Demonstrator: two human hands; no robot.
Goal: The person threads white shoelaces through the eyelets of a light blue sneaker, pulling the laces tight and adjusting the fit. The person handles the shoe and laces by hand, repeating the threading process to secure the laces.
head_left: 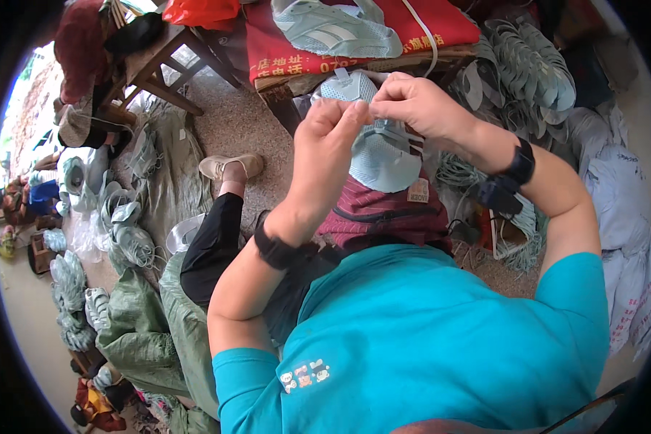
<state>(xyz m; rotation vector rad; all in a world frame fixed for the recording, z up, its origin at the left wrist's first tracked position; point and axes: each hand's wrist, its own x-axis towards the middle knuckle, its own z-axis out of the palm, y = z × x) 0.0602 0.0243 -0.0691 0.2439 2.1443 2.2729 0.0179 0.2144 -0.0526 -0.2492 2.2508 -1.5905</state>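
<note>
Held up at chest height over the lap: a pale blue shoe upper [380,148] of soft perforated mesh, rounded at the toe end, limp and unlasted, hanging down toward a maroon ribbed cloth [383,213] spread across the knees. Left hand [329,141] raised, fingers curled and pinched together on the upper's top edge. Right hand [416,101] just beside it, fingertips likewise closed tight on the same edge, the two hands touching or nearly so; exactly what is nipped between the fingertips too small to tell. Black bands on both wrists. Beyond the hands, a wooden bench [441,58] draped in red cloth [441,25], bearing another finished-looking upper [333,29] in the same pale mesh with lighter stripes. To the right, heaps of matching flat cut pieces [528,65], thin and stacked in curves, and bulging white woven sacks [622,202]. To the left, on rough speckled concrete, more bundled pale uppers [123,224] beside crumpled green woven sacking [141,325]. Own foot in a beige shoe [231,165] stretched forward on the floor.
</note>
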